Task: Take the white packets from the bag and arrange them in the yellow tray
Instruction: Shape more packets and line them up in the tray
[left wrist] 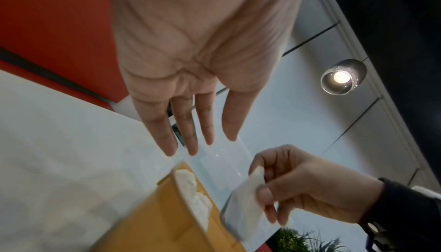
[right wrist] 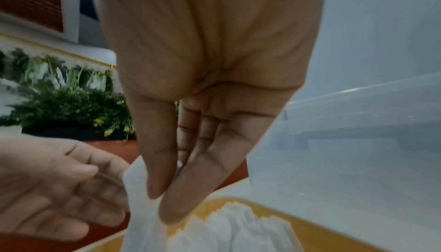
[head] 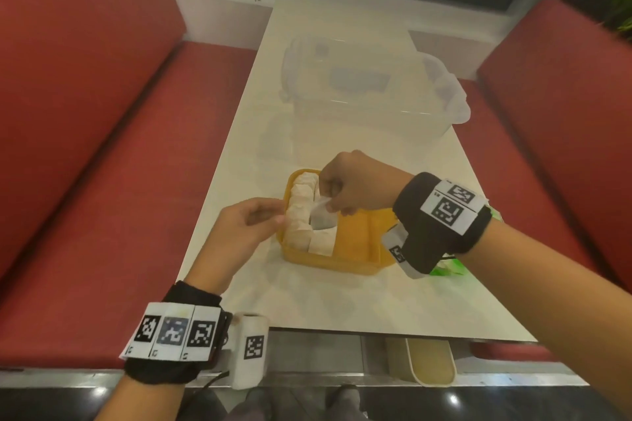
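The yellow tray (head: 355, 243) sits on the white table, with a row of white packets (head: 301, 208) standing along its left side. My right hand (head: 345, 188) hovers over the tray and pinches one white packet (head: 321, 217) by its top edge between thumb and fingers; the packet (left wrist: 243, 205) hangs above the tray (left wrist: 152, 218). In the right wrist view the same packet (right wrist: 143, 218) hangs from the pinching fingers over the stacked packets (right wrist: 238, 224). My left hand (head: 253, 225) is open beside the tray's left rim, holding nothing, fingers straight (left wrist: 186, 129). A green bag (head: 448, 267) peeks out under my right wrist.
A clear plastic bin (head: 369, 92) with its lid stands on the far half of the table (head: 342, 297). Red bench seats (head: 102, 181) flank the table on both sides. A beige stool (head: 427, 362) shows below the near table edge.
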A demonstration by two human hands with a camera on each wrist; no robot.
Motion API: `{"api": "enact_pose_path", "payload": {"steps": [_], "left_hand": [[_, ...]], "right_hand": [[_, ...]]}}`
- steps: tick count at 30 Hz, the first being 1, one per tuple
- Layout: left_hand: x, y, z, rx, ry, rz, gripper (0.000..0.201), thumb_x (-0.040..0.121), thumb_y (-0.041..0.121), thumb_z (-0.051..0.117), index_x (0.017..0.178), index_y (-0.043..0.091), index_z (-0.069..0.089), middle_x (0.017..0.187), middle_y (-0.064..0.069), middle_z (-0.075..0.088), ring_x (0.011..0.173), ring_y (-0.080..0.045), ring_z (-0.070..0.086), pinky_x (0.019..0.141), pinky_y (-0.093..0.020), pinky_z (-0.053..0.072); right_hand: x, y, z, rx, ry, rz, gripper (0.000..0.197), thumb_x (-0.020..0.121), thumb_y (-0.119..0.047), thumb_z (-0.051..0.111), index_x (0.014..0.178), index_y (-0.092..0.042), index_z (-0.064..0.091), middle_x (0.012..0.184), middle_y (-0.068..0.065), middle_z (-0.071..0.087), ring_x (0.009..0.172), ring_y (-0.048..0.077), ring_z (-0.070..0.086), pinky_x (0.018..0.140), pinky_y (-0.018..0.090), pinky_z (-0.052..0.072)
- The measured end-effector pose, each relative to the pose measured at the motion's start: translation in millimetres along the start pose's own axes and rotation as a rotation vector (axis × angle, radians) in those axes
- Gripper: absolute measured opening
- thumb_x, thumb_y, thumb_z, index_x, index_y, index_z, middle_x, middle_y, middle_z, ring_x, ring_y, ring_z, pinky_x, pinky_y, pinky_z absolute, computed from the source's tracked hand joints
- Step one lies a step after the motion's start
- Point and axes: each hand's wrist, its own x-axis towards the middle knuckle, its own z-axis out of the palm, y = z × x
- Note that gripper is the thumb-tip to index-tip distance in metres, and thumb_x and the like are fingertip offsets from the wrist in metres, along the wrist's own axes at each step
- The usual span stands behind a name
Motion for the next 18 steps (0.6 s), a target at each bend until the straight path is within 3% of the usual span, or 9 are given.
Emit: {"api": "enact_pose_path", "payload": {"steps": [6,10,15,18], "left_hand": [[-1,-16,-3,0.020,0.056,-0.020,0.020,0.087,0.008,0.068,0.100,0.022,0.071,0.104,0.005,0.072,0.102,-0.006,0.064,0.087,-0.023,0.049],[-3,-20,-1,0.009,0.066,-0.027,0.020,0.087,0.008,0.067,0.103,0.018,0.071,0.103,0.005,0.072,0.098,-0.004,0.065,0.083,-0.019,0.048],[-2,-23,-3,-0.014,0.108,-0.045,0.018,0.089,0.008,0.064,0.104,0.016,0.070,0.102,0.004,0.071,0.092,-0.003,0.064,0.083,-0.023,0.051],[0,-22,0,-0.010,0.103,-0.064,0.017,0.091,0.008,0.061,0.104,0.014,0.070,0.102,0.001,0.070,0.093,-0.006,0.064,0.083,-0.027,0.054]], "right_hand": [[21,9,29,-0.043,-0.225,0.126,0.011,0.082,-0.005,0.069,0.085,-0.010,0.060,0.072,0.000,0.064,0.055,0.011,0.066,0.052,0.018,0.049],[31,14,44,-0.282,-0.370,0.183,0.024,0.080,-0.023,0.074,0.093,-0.009,0.061,0.068,0.002,0.064,0.058,0.019,0.061,0.053,0.023,0.049],[37,12,41,-0.229,-0.294,0.142,0.022,0.086,-0.026,0.069,0.103,-0.012,0.065,0.079,0.005,0.068,0.063,0.019,0.062,0.048,0.022,0.047],[38,14,47,-0.224,-0.336,0.131,0.004,0.087,-0.017,0.065,0.090,-0.014,0.065,0.070,0.002,0.067,0.061,0.017,0.063,0.053,0.024,0.051]]}}
